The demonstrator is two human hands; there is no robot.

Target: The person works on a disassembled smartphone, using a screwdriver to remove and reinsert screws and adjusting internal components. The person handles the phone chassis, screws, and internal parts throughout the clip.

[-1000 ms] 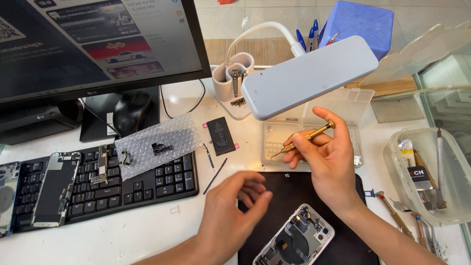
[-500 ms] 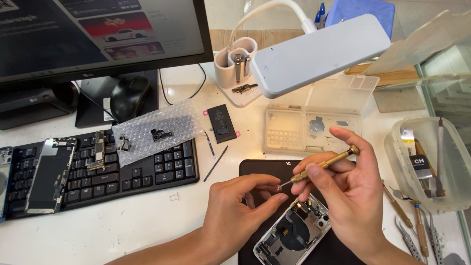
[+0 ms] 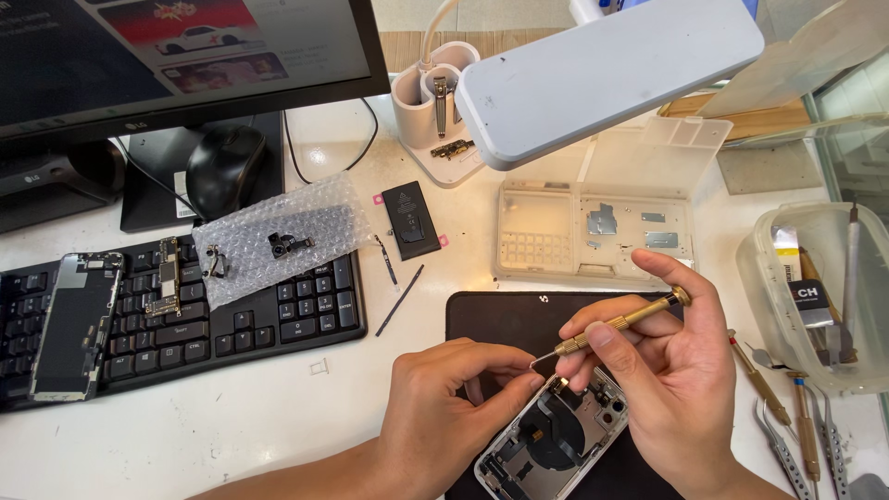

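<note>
An opened phone housing (image 3: 556, 440) lies on a black mat (image 3: 505, 319) near the table's front edge, its inner parts exposed. My right hand (image 3: 681, 384) grips a slim brass screwdriver (image 3: 620, 323), tip pointing down-left toward the housing's top edge. My left hand (image 3: 440, 407) rests on the housing's left side, thumb and forefinger pinched at the top corner close to the screwdriver tip. What the fingers pinch is too small to tell.
A compartmented parts tray (image 3: 593, 231) lies behind the mat under a white desk lamp (image 3: 607, 74). A black keyboard (image 3: 185, 310) at left carries a phone screen (image 3: 76, 324), circuit boards and bubble wrap (image 3: 278, 236). A clear tub (image 3: 815, 292) and loose tools (image 3: 787, 417) sit at right.
My right hand brought the screwdriver from the parts tray down to the phone housing. My left hand closed in on the housing's top corner. The view shifted nearer and lower.
</note>
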